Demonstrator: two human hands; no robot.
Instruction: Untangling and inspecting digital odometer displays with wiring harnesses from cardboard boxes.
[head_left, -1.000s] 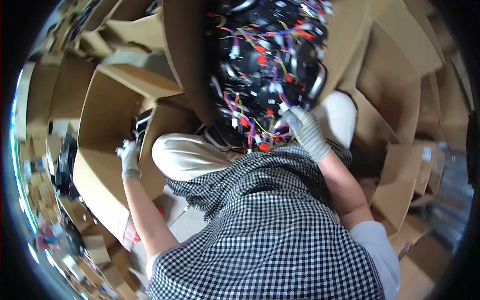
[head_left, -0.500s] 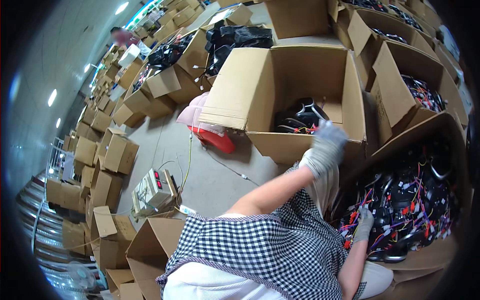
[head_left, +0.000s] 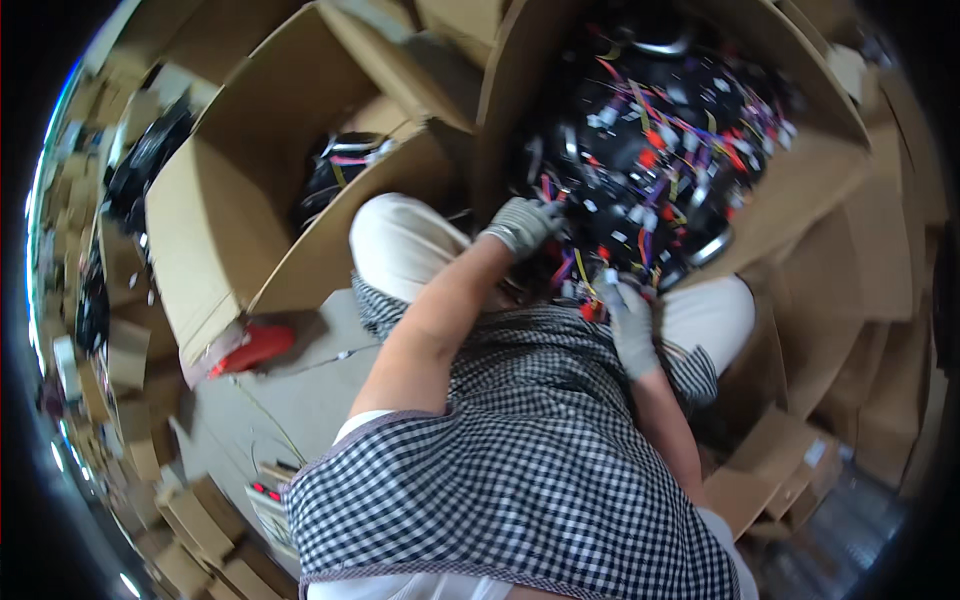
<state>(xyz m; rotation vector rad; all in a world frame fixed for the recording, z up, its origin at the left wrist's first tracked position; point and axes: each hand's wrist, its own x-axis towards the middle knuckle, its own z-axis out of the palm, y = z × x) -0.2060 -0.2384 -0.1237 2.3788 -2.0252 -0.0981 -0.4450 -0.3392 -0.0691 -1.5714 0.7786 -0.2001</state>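
Both of my hands wear grey-white gloves and are at the near edge of a large carton (head_left: 800, 215) full of black plastic parts (head_left: 655, 185) with coloured wires, white connectors and red plugs. My left hand (head_left: 524, 228) is at the carton's near left, fingers curled against the parts; blur hides what they grip. Lower and to the right, my right hand (head_left: 628, 322) closes its fingers at a white connector (head_left: 612, 277) among the wires. Red plugs (head_left: 594, 311) lie beside its fingertips.
To the left stands an open carton (head_left: 225, 215) with a few black wired parts (head_left: 340, 170) inside. A red seat (head_left: 252, 349) with a pale cover is beside it. A box with red displays (head_left: 268, 505) is at lower left, and more cartons (head_left: 775, 470) stand at right.
The view has swung right, toward the full carton. My left hand has gone from the left carton to the full one; my right hand is still among the wired parts.
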